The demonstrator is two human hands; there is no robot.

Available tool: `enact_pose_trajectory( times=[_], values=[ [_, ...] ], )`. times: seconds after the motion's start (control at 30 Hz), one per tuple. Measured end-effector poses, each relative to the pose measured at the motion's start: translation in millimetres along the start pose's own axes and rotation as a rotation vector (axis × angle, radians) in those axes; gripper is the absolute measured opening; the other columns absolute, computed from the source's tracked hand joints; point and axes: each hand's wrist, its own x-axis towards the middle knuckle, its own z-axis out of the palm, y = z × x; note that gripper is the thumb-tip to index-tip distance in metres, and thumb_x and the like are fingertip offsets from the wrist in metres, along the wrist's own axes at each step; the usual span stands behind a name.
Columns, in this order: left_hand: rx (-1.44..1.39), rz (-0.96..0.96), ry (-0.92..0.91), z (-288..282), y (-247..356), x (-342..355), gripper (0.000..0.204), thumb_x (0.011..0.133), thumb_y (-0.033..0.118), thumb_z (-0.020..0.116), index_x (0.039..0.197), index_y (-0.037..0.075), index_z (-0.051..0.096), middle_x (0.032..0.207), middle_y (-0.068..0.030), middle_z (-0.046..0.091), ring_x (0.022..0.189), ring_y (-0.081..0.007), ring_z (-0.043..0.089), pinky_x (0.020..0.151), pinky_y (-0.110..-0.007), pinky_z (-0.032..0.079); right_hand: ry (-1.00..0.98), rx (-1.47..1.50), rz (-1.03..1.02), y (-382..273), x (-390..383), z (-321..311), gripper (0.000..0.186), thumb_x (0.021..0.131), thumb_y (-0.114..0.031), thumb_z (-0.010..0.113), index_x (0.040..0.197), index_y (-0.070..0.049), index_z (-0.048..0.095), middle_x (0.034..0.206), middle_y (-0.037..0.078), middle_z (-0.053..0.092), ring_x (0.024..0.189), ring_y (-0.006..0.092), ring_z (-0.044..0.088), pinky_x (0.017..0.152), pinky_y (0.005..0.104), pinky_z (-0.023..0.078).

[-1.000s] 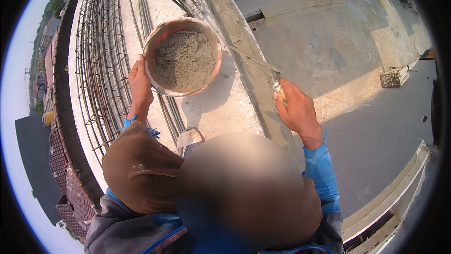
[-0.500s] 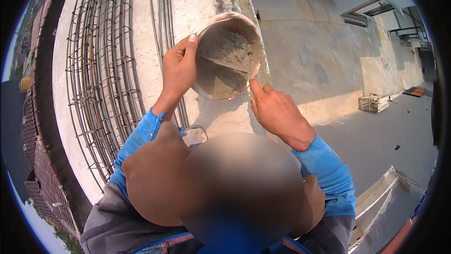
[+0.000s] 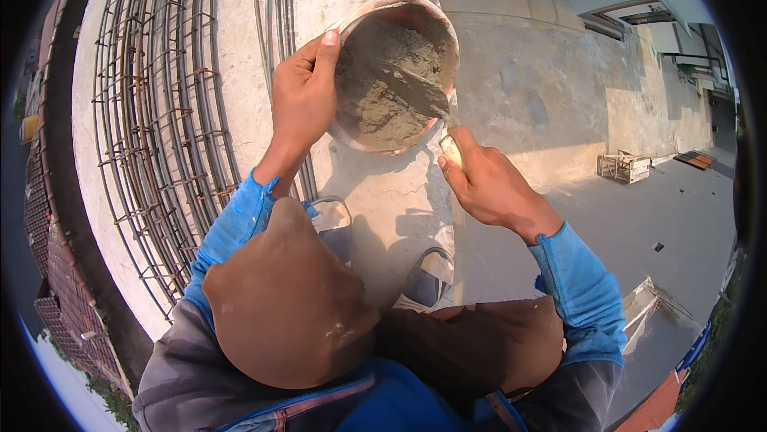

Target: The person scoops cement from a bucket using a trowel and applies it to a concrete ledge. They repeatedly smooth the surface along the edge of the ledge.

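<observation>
Since half a second ago, the flat-bladed trowel with a pale handle (image 3: 419, 90) has turned so that its mortar-smeared blade shows more of its face, and the right hand (image 3: 489, 184) has drawn slightly away from the rim; both shoes are now in view.

From my remote seat I see that right hand wrapped around the trowel's handle just outside the bucket, the blade lying within. The left hand (image 3: 305, 100) is clamped on the left side of the rim, thumb over the top. Between them is the round, mortar-stained reddish bucket (image 3: 447, 20), holding lumpy grey mortar (image 3: 379, 112). It is at the edge of the pale concrete slab (image 3: 387, 192); I cannot tell how fully it rests there.

My main worry is that edge: if the left hand slips while the blade pushes against the right wall, the bucket could tip toward the grey floor (image 3: 575, 232) below. Rolling the wrist, or catching the blade on the rim, could shed mortar over the side.

Farther out, dark tied rebar cages (image 3: 160, 112) lie left, grey canvas-like shoes (image 3: 427, 284) stand near the bucket, and a pale slatted crate (image 3: 624, 167) sits well apart, right.
</observation>
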Motion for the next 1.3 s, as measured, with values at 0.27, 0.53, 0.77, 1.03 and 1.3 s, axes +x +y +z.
enact_pose_trajectory(
  times=[0.27,0.53,0.77,1.03,1.3],
  values=[
    [0.025,-0.082,0.056,24,13,-17,0.046,0.112,0.036,0.062,0.126,-0.005,0.076,0.078,0.0057,0.057,0.072,-0.0032,0.044,0.064,-0.025,0.037,-0.243,0.606,-0.036,-7,41,54,0.032,0.113,-0.028,0.048,0.131,-0.003,0.042,0.085,0.013,0.060,0.057,0.0215,0.056,0.057,0.0416,0.048],
    [-0.206,-0.093,0.017,0,-15,14,0.039,0.113,0.031,0.059,0.120,-0.003,0.077,0.101,-0.0046,0.076,0.085,-0.0082,0.066,0.077,-0.024,0.052,-0.449,1.412,-0.116,81,2,49,0.034,0.112,-0.031,0.052,0.138,-0.009,0.050,0.080,0.002,0.053,0.050,0.0085,0.048,0.042,0.0259,0.041],
    [-0.218,-0.353,0.013,-85,-76,88,0.041,0.114,0.035,0.054,0.134,0.002,0.067,0.119,-0.0102,0.075,0.103,-0.0199,0.074,0.091,-0.037,0.061,0.127,1.640,0.010,245,-75,86,0.032,0.112,-0.028,0.052,0.138,-0.011,0.053,0.077,0.003,0.054,0.047,0.0111,0.046,0.042,0.0276,0.042],
    [-0.193,-0.404,0.044,-102,-107,88,0.044,0.115,0.039,0.049,0.139,0.005,0.063,0.130,-0.0099,0.072,0.114,-0.0258,0.072,0.101,-0.042,0.059,0.839,1.340,0.289,360,-53,160,0.031,0.109,-0.027,0.060,0.136,-0.013,0.054,0.081,0.003,0.057,0.061,0.0132,0.055,0.054,0.0313,0.047],
    [-0.121,-0.393,0.034,-98,-104,92,0.048,0.115,0.041,0.048,0.143,0.004,0.060,0.136,-0.0088,0.070,0.120,-0.0263,0.068,0.105,-0.042,0.055,0.739,0.501,0.581,400,128,272,0.039,0.104,-0.025,0.061,0.138,-0.009,0.048,0.117,0.027,0.071,0.106,0.0513,0.068,0.088,0.0594,0.054]
  ],
)
